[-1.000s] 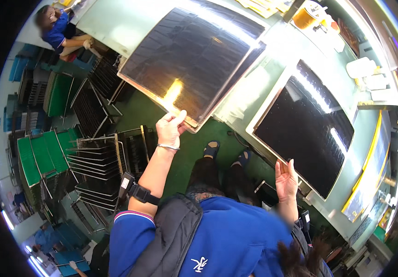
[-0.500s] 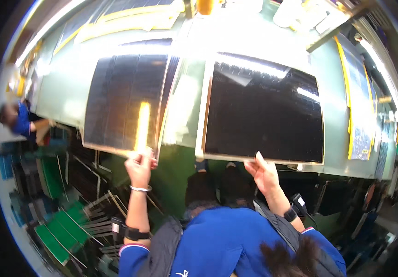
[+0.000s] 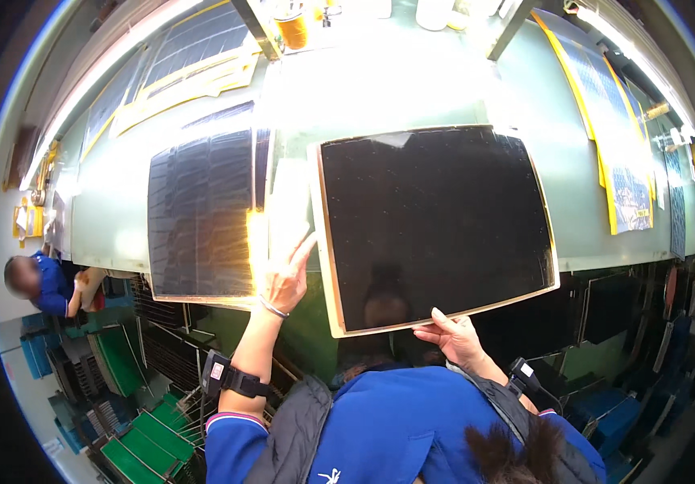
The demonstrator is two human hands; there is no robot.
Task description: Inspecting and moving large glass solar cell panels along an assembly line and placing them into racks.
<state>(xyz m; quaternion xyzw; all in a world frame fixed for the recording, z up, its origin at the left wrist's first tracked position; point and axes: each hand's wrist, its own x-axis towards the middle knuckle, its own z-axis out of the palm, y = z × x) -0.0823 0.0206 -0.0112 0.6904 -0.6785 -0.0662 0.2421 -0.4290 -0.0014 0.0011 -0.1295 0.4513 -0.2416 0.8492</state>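
My right hand [image 3: 454, 339] pinches the lower edge of a large black glossy panel [image 3: 436, 226] with a thin pale rim, thumb on top and fingers beneath. The panel is tilted, its near edge overhanging the table, and small light specks dot its face. My left hand [image 3: 285, 278] is open beside the panel's left edge, fingers stretched forward; whether they touch the edge I cannot tell. Left of that hand lies a second dark panel [image 3: 201, 218], or a stack of such panels, with a bright yellow reflection along its right side.
A pale green table [image 3: 412, 97] holds yellow-edged bluish sheets [image 3: 210, 68] at far left and more such sheets [image 3: 618, 153] at right. An orange container [image 3: 291, 31] stands at the back. Racks with green boards [image 3: 150, 440] stand below left. Another person [image 3: 53, 282] is at far left.
My left hand has let go of the left panel and moved right, toward the black panel. The black panel's near edge has come closer to me and tilted, with my right hand still on it.
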